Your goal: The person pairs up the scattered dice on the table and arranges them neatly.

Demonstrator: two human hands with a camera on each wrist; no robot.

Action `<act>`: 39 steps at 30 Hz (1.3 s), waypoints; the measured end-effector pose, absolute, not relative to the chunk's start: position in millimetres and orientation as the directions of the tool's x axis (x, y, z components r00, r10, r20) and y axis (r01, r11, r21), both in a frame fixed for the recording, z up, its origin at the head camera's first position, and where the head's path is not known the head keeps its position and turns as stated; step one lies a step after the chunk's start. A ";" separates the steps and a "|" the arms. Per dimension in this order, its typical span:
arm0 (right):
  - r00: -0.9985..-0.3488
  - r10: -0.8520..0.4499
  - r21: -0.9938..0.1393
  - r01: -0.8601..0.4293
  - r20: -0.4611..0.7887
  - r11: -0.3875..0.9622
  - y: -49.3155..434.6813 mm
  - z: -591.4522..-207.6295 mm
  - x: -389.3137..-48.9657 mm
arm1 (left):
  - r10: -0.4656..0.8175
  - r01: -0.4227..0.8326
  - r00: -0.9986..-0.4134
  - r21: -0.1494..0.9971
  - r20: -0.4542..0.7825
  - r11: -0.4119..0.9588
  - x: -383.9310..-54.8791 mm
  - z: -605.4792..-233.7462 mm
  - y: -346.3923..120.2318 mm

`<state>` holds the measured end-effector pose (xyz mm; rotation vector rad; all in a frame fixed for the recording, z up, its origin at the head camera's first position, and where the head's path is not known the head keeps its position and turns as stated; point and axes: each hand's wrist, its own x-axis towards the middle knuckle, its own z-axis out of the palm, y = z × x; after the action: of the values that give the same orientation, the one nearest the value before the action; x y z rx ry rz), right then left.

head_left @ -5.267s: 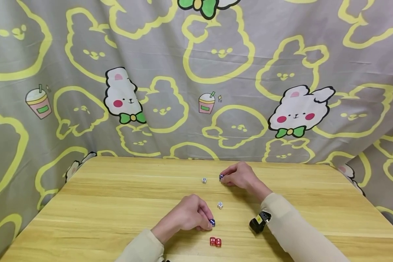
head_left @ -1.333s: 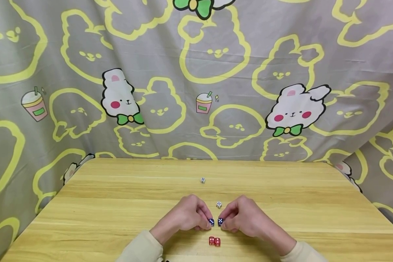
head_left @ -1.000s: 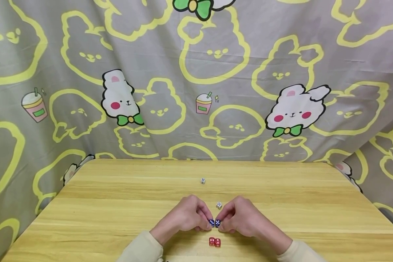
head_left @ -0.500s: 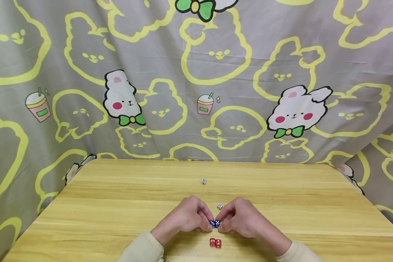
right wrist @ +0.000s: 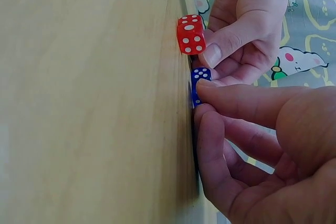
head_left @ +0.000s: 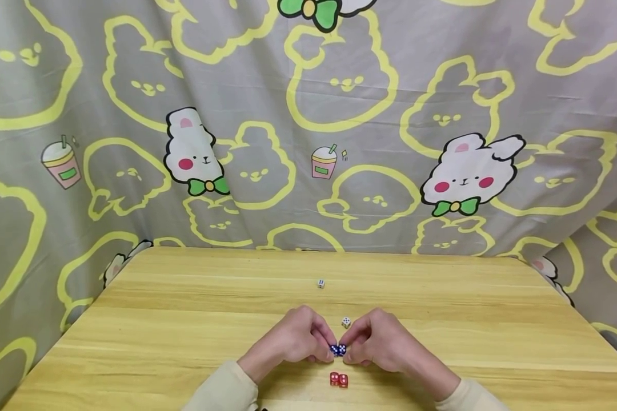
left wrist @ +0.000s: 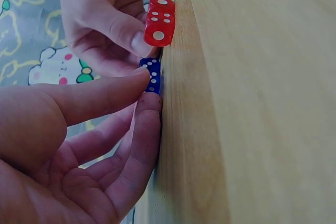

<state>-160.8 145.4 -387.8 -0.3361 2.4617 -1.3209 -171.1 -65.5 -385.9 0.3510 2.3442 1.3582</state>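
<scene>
Thumb and fingertips of my left hand (head_left: 299,335) pinch a blue die (head_left: 333,350) with white pips at the front middle of the table. Beside it, a second blue die (head_left: 343,350) is pinched by my right hand (head_left: 380,341). The two blue dice stand side by side, faces right up against each other, low over the wood. In the left wrist view, my thumb covers part of the blue die (left wrist: 154,80). The right wrist view shows five pips on the upper face of the other blue die (right wrist: 201,73).
Two red dice (head_left: 339,379) sit together nearer the front. Just behind the hands lies a white die (head_left: 346,322), and farther back another white die (head_left: 321,283). A patterned curtain (head_left: 267,142) hangs beyond the wooden table's (head_left: 185,285) back edge.
My right hand has brought its blue die from the back of the table forward, then left against the other blue die. My left hand has stayed nearly in place.
</scene>
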 end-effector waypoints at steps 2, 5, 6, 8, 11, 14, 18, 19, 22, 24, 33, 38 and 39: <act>-0.918 -0.357 -0.840 -0.052 -0.172 0.540 146.1 -387.9 -160.7 | 0.410 0.013 -0.885 0.870 -0.219 0.492 -171.1 -386.0 -65.0; -0.917 -0.359 -0.841 -0.052 -0.173 0.539 147.2 -388.2 -160.6 | 0.410 0.008 -0.885 0.873 -0.222 0.488 -171.0 -386.4 -64.4; -0.917 -0.360 -0.842 -0.052 -0.173 0.537 147.6 -388.5 -160.7 | 0.410 0.007 -0.885 0.873 -0.222 0.488 -170.9 -386.5 -64.2; -0.916 -0.362 -0.843 -0.051 -0.174 0.535 148.4 -389.1 -160.8 | 0.408 0.003 -0.885 0.873 -0.225 0.488 -170.7 -386.9 -63.8; -0.915 -0.362 -0.846 -0.046 -0.177 0.531 149.3 -390.0 -160.5 | 0.407 0.005 -0.885 0.871 -0.225 0.491 -170.3 -387.2 -63.3; -0.916 -0.359 -0.847 -0.042 -0.180 0.530 149.8 -390.1 -159.9 | 0.407 0.007 -0.885 0.869 -0.224 0.495 -170.1 -387.3 -62.9; -0.915 -0.365 -0.850 -0.048 -0.173 0.524 150.3 -390.2 -159.8 | 0.408 0.007 -0.885 0.869 -0.225 0.495 -170.2 -387.7 -62.7; -0.914 -0.368 -0.852 -0.051 -0.170 0.520 150.3 -390.3 -159.9 | 0.408 0.007 -0.885 0.869 -0.225 0.495 -170.2 -387.7 -62.8; -0.912 -0.375 -0.858 -0.055 -0.165 0.511 149.9 -390.8 -160.2 | 0.408 0.005 -0.884 0.868 -0.228 0.496 -170.1 -387.7 -63.5; -0.911 -0.377 -0.858 -0.055 -0.166 0.510 149.4 -391.0 -160.6 | 0.407 0.004 -0.884 0.868 -0.228 0.496 -170.0 -387.5 -64.3; -0.913 -0.370 -0.853 -0.051 -0.171 0.520 148.4 -391.0 -162.0 | 0.407 0.006 -0.885 0.869 -0.225 0.494 -170.1 -386.6 -66.4; -0.913 -0.369 -0.853 -0.047 -0.175 0.520 148.7 -390.6 -162.3 | 0.408 0.004 -0.884 0.870 -0.227 0.493 -170.7 -386.1 -66.2; -0.913 -0.369 -0.852 -0.049 -0.174 0.522 148.6 -390.5 -162.5 | 0.409 0.003 -0.884 0.871 -0.227 0.491 -170.8 -386.0 -66.2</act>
<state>-162.5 148.6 -390.5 -0.3468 2.4333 -1.3459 -170.8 -66.2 -386.0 0.3417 2.3333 1.3630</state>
